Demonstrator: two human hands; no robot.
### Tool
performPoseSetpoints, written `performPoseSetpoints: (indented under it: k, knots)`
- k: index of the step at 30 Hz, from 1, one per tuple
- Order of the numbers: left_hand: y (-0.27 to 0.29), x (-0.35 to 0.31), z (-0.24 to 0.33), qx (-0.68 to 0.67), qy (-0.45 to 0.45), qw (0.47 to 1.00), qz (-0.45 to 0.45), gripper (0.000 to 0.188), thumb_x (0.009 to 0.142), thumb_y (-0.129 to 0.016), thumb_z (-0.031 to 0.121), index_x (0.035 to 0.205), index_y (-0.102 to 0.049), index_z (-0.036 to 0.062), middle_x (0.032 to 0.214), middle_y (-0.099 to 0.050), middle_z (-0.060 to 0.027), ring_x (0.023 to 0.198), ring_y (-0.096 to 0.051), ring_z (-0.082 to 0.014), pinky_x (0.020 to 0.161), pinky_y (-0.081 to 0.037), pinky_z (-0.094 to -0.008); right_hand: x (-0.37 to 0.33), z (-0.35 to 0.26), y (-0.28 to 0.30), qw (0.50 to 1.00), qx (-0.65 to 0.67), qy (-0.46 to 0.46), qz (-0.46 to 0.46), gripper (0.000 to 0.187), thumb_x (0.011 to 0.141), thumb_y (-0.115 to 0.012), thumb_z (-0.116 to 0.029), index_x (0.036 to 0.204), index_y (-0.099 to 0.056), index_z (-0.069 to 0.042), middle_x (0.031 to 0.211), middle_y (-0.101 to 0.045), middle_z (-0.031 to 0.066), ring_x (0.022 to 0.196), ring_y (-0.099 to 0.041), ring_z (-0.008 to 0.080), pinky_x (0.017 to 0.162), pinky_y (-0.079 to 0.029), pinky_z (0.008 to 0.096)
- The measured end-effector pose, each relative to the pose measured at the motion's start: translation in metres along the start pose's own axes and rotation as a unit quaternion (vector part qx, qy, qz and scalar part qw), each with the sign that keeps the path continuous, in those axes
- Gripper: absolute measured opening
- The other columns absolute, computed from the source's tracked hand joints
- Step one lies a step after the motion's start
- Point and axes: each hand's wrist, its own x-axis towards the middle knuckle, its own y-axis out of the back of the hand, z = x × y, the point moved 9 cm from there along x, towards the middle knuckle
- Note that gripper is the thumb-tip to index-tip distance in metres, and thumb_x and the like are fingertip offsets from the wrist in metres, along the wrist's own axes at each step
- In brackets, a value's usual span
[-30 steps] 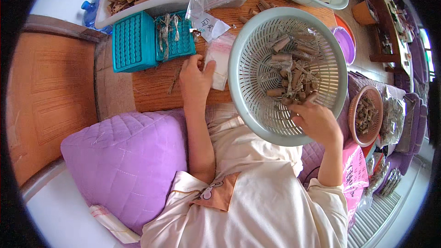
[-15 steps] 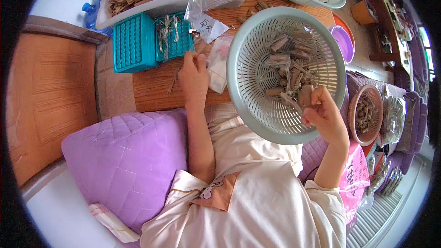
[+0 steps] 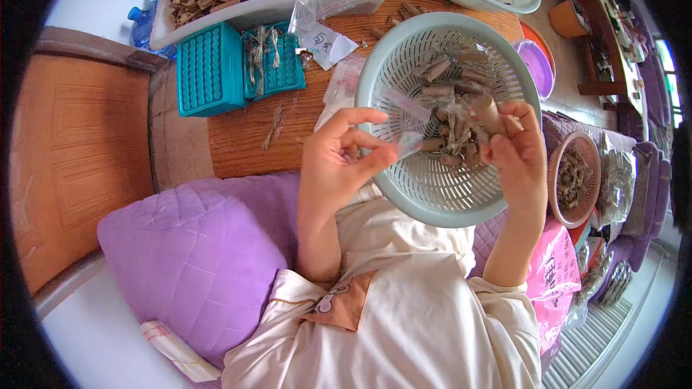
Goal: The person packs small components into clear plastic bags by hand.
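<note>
Wooden door (image 3: 83, 166) and purple quilted cushion (image 3: 202, 245) are seen off to the left of the fingers, and beyond them a brown wooden table (image 3: 245, 140) is overhung by a white tub (image 3: 252, 7) heaped with brown pieces. Two teal racks (image 3: 209, 68) are set forward and left of the left fingers; flat clear bags (image 3: 344, 86) are laid just beyond those fingertips.

Directly beneath and between both sets of fingers, a grey-green slotted basket (image 3: 440, 191) is placed, its floor strewn with wrapped and loose brown pieces (image 3: 454, 144).

By the left hand (image 3: 335, 155), a small clear bag (image 3: 409, 144) seems to be pinched near the thumb tip, with the forefinger raised apart; whether its mouth is parted cannot be told. By the right hand (image 3: 520, 151), a brown roll (image 3: 487, 114) is gripped between thumb and bent fingers, tilted above the basket and apart from the bag.

Judged from this, the step in hand is the bringing together of bag and roll. For the next move, the bag's mouth would need to be spread by the left fingers and the roll's end lined up with it, without the thin film being crumpled.
</note>
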Motion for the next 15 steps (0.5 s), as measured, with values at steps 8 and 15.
performPoseSetpoints:
  k: [8, 15]
  knots:
    - [0.0, -0.006, 0.004, 0.178, 0.043, 0.982, 0.046, 0.036, 0.069, -0.07, 0.013, 0.101, -0.054, 0.0052, 0.072, -0.065, -0.0092, 0.06, -0.056, -0.0056, 0.051, -0.041, -0.0179, -0.018, -0.068, -0.011, 0.978, -0.1, 0.167, 0.072, 0.021, 0.078, -0.044, 0.006, 0.095, -0.056, 0.005, 0.099, -0.05, 0.0076, 0.077, -0.051, 0.0085, 0.063, -0.045, 0.0194]
    - [-0.01, -0.009, 0.016, 0.252, 0.014, 0.967, 0.033, 0.038, 0.067, -0.07, 0.014, 0.101, -0.055, 0.0057, 0.07, -0.065, -0.0096, 0.062, -0.06, -0.0088, 0.053, -0.044, -0.0204, -0.02, -0.085, -0.05, 0.934, -0.281, 0.213, 0.054, 0.019, 0.079, -0.045, 0.007, 0.092, -0.059, 0.002, 0.087, -0.057, 0.0085, 0.062, -0.056, 0.0108, 0.056, -0.046, 0.0198]
